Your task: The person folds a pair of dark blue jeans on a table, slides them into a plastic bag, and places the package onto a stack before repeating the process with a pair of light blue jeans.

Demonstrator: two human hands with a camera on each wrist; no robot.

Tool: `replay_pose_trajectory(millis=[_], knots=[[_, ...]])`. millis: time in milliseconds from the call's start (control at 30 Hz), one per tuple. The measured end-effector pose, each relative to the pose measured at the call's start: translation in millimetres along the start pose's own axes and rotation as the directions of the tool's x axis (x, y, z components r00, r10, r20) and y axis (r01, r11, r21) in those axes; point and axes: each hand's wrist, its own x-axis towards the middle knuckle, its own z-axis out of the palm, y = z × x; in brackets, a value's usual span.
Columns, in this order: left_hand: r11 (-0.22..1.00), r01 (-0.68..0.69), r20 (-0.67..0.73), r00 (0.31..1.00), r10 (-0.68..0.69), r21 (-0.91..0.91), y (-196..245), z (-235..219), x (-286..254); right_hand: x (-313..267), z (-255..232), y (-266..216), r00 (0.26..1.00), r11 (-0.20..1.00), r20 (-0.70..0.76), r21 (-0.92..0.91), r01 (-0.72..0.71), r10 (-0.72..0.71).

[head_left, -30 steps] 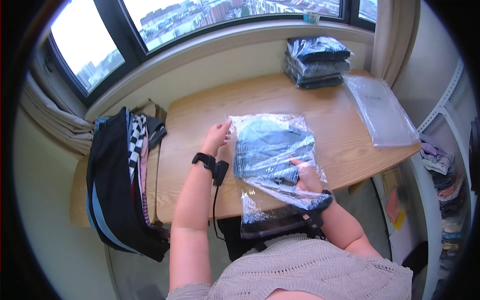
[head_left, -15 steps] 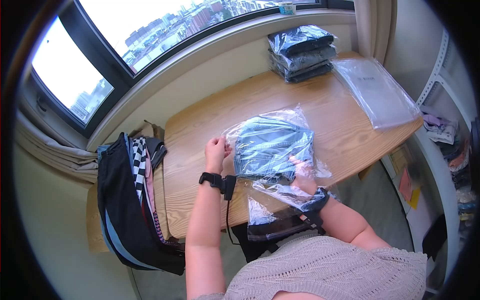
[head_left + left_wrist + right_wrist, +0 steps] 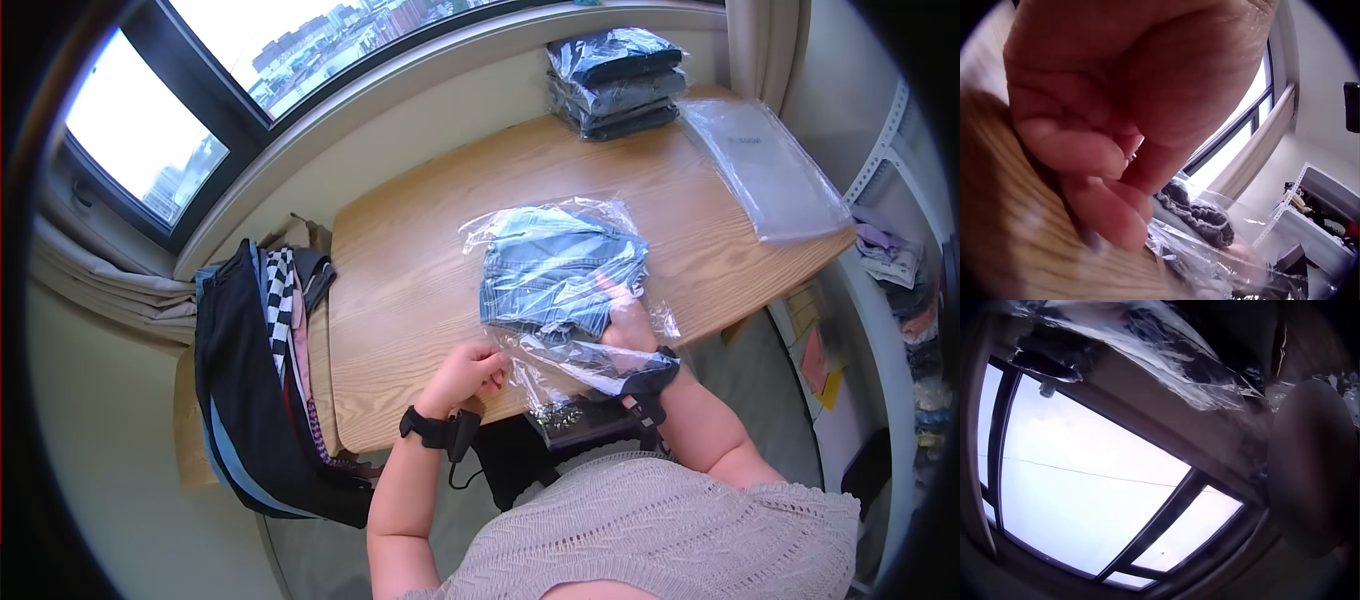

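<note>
A folded light-blue denim garment (image 3: 560,265) lies inside a clear plastic bag (image 3: 478,228) on the table. My right hand (image 3: 630,325) reaches into the bag's near opening and grips the garment's near right edge, thumb on top and the other fingers hidden beneath. Plastic drapes over that wrist. At the bag's near left edge, my left hand (image 3: 468,375) has its fingers curled, thumb and fingertips pinching the plastic. The left wrist view shows these fingers (image 3: 1110,212) close over the wood, the crinkled plastic right beside them. A blurred finger (image 3: 1313,469) fills the right side of the right wrist view.
Several bagged, folded garments (image 3: 615,85) are stacked at the back of the wooden table (image 3: 400,270). Flat clear bags (image 3: 770,175) lie along its right end. Unbagged trousers (image 3: 255,390) hang over the left side. A white shelf rack (image 3: 905,200) with clothes stands at right.
My left hand has moved from the bag's far left side down to its near left edge. My right hand stays inside the bag on the garment. The head view has shifted.
</note>
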Motion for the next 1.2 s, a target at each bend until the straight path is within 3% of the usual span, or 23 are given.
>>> replay_pose_trajectory(millis=[33,67,200,300,400,467,533,600,633,733,800,833,900,1000,1033,1167,1200], knots=[[1.000,-0.028,-0.033,0.999,0.027,-0.006,-3.1,3.3,1.4,-8.5,35.7,-36.4,0.979,0.840,-0.118,0.537,-0.078,0.166],[0.998,-0.057,-0.065,0.996,0.056,-0.010,-5.0,6.5,2.6,-8.2,42.9,-46.0,0.965,0.783,-0.126,0.613,-0.106,0.230],[0.992,-0.114,-0.036,0.993,0.116,0.058,8.2,28.0,-9.3,-3.8,39.5,-47.5,0.941,0.791,-0.172,0.597,-0.136,0.292],[0.978,-0.128,0.103,0.988,0.112,0.163,25.0,38.0,-8.8,0.3,36.3,-53.7,0.934,0.798,-0.193,0.587,-0.135,0.300],[0.934,-0.176,0.175,0.976,0.126,0.311,50.2,9.7,-7.7,-1.8,30.2,-57.2,0.927,0.804,-0.214,0.580,-0.133,0.307],[0.965,-0.196,-0.009,0.980,0.201,0.173,80.0,-18.7,1.4,-2.0,24.1,-59.9,0.923,0.808,-0.219,0.572,-0.142,0.317],[0.893,-0.366,-0.183,0.889,0.419,0.262,105.4,-45.6,30.1,-3.6,19.2,-59.2,0.916,0.812,-0.227,0.564,-0.154,0.332],[0.743,-0.473,-0.249,0.737,0.628,0.474,119.7,-56.8,74.0,-5.4,16.2,-59.1,0.907,0.810,-0.238,0.563,-0.164,0.349],[0.735,-0.481,-0.244,0.731,0.637,0.479,127.5,-55.1,89.5,-6.2,14.3,-60.2,0.902,0.809,-0.240,0.563,-0.172,0.358],[0.732,-0.416,-0.238,0.759,0.606,0.540,146.4,-43.6,140.9,-6.6,8.4,-60.9,0.888,0.808,-0.255,0.558,-0.189,0.384],[0.768,-0.225,-0.175,0.900,0.400,0.600,154.3,-39.8,174.4,-6.5,4.7,-62.2,0.876,0.805,-0.266,0.560,-0.199,0.402],[0.761,-0.235,-0.168,0.896,0.410,0.605,156.6,-35.7,186.8,-6.6,2.8,-63.0,0.872,0.804,-0.270,0.559,-0.204,0.408],[0.750,-0.073,-0.179,0.952,0.249,0.657,162.2,-26.4,202.0,-5.6,-1.2,-63.7,0.864,0.804,-0.282,0.557,-0.206,0.417],[0.772,-0.062,-0.131,0.974,0.185,0.632,170.4,-18.7,206.3,-3.3,-5.1,-65.4,0.853,0.799,-0.298,0.565,-0.205,0.429],[0.834,-0.030,-0.183,0.971,0.156,0.550,168.3,-19.4,211.6,-2.7,-5.3,-66.5,0.850,0.798,-0.304,0.569,-0.200,0.430],[0.862,-0.066,-0.170,0.970,0.173,0.503,158.6,-27.1,227.6,0.8,-6.9,-70.1,0.834,0.796,-0.338,0.578,-0.181,0.435],[0.807,-0.055,-0.204,0.955,0.214,0.588,157.7,-27.3,230.6,0.5,-7.2,-72.3,0.826,0.795,-0.352,0.580,-0.177,0.441]])
